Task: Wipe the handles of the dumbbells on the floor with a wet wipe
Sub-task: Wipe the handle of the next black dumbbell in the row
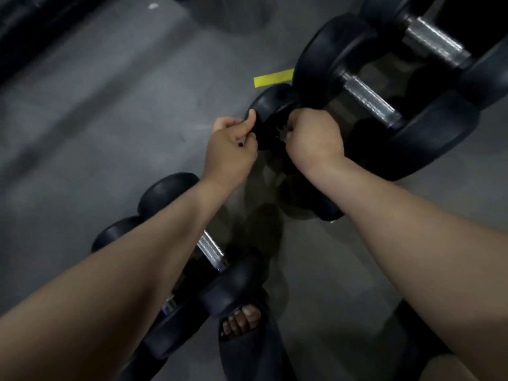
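Observation:
A small black dumbbell [272, 111] lies on the grey floor [110, 119] in the middle of the view. My left hand [233, 144] grips the rim of its far head, thumb on top. My right hand [313, 136] is curled around its handle; a scrap of pale wipe [281, 133] shows at my fingers, and the handle itself is hidden. The dumbbell's near head [316, 204] pokes out under my right wrist. Two large dumbbells with steel handles [368, 100] lie at the upper right. Two smaller ones [211, 248] lie under my left forearm.
A yellow tape strip [272, 77] is stuck to the floor just beyond the held dumbbell. My foot in a dark slide sandal [242, 323] stands at the bottom centre, close to the near dumbbells. Open grey floor stretches to the left.

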Demonstrator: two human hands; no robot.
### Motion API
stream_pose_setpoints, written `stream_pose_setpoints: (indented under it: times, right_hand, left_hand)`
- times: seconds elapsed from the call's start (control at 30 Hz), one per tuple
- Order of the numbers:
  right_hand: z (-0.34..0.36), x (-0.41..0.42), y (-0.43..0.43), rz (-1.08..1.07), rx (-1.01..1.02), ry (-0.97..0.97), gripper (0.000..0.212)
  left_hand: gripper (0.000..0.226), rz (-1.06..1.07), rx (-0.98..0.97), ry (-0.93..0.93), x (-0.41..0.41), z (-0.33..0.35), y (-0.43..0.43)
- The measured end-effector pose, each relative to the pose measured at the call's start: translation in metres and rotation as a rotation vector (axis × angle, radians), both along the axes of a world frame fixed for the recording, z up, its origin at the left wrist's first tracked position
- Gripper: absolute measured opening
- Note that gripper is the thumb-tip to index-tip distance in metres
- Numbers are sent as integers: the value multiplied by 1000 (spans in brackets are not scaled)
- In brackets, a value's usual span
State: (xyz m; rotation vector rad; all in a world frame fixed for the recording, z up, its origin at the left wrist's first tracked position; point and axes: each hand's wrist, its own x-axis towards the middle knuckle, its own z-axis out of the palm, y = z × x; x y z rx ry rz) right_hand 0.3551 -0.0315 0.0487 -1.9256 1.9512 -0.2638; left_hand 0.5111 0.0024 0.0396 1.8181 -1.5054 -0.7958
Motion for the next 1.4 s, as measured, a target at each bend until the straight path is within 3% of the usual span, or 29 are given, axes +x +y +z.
stream_pose_setpoints:
  times: [0.13, 0.4, 0.6, 0.73, 0.9, 1.07, 1.2, 1.3, 1.4]
  right_hand:
    - [-3, 4, 14, 117, -104, 146, 22]
    - [-3, 4, 23, 254, -140, 192, 21]
    - [1, -10, -2, -92, 120, -129, 23]
    - [-4, -21, -22, -102, 422, -309, 31]
    - [-8, -43, -26, -112, 562, -315, 14]
    - [-4, -30, -32, -177, 382, -414, 14]
    - [4, -50, -31, -8, 487, -265, 8]
    - [20, -61, -33, 143, 621, 6, 28]
    - [31, -59, -31, 242, 633, 126, 35]
  left_hand:
    - [34, 52, 47, -49, -4, 7, -7]
    - [37, 107, 96, -4, -11, 11, -10]
    - [38, 106, 152, -31, -16, 16, -13]
    - [34, 173, 155, 74, -15, 13, -13]
    - [36, 237, 130, 190, -18, 6, -9]
    - [36, 222, 120, 132, -20, 7, -7]
    - [36, 217, 115, 150, -16, 2, -8]
    - [36, 205, 86, 128, -16, 0, -10]
    - [37, 199, 57, 128, -15, -3, -12]
